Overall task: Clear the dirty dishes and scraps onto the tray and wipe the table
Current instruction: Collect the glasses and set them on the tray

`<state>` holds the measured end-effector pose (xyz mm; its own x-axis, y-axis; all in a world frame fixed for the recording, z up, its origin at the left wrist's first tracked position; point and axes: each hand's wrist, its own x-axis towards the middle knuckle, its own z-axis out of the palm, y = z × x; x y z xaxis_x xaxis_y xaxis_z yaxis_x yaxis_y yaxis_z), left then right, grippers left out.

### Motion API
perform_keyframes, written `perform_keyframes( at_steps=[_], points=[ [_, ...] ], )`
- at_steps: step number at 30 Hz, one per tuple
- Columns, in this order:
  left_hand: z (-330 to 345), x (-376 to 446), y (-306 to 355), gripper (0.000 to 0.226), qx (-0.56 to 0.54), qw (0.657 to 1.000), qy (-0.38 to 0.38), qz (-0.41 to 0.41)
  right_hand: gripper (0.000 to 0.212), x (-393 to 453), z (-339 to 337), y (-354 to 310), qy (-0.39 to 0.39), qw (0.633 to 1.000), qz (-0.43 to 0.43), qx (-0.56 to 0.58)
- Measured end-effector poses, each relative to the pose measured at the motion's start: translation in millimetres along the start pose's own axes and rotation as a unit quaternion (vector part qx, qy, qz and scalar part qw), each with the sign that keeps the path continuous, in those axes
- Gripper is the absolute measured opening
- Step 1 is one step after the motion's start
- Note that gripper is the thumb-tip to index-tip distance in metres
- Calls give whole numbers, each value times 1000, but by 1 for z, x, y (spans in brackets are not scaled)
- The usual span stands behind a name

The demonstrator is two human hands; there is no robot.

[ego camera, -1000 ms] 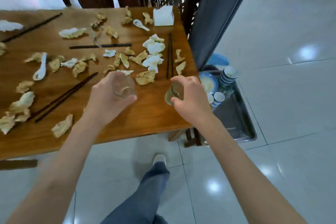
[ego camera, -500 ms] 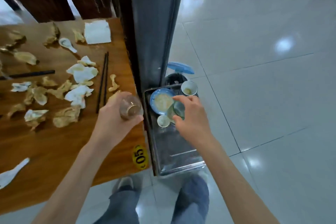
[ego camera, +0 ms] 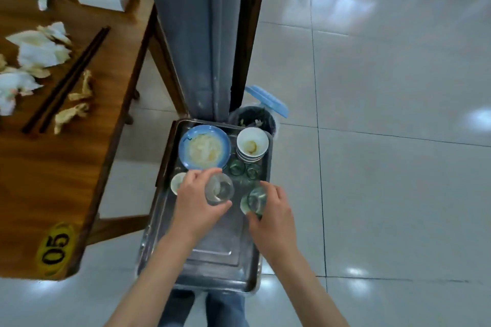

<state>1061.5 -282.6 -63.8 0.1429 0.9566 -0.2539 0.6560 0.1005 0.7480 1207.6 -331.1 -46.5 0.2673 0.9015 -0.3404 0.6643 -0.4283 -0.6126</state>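
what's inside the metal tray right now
The metal tray holds a blue plate with food residue, stacked white bowls, two glasses and a small cup. The hands and their glasses cover part of its floor.

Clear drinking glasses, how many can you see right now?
4. One clear glass in the left hand, one in the right hand, two standing on the metal tray. Hands may hide others.

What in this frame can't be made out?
Head view only:
- Small cup: partly hidden by the left hand.
- Whether the glasses touch the tray: unclear from above.
- Table: cut off at left edge.
- Bin contents: too dark.
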Motion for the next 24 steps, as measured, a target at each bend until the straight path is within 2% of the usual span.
perform_keyframes(
  at_steps=[5,10,16,24],
  points=[
    [63,31,-26,63,32,999,-12,-8,57,32,26,56,-13,1000,-1,-14],
    [98,55,-57,63,93,996,-9,-4,54,66,57,94,-14,1000,0,-17],
    [127,64,-91,64,165,986,-12,20,48,92,96,115,17,1000,-6,-13],
    [147,82,-113,57,254,965,-11,69,40,110,126,129,8,998,0,-66]
  ],
)
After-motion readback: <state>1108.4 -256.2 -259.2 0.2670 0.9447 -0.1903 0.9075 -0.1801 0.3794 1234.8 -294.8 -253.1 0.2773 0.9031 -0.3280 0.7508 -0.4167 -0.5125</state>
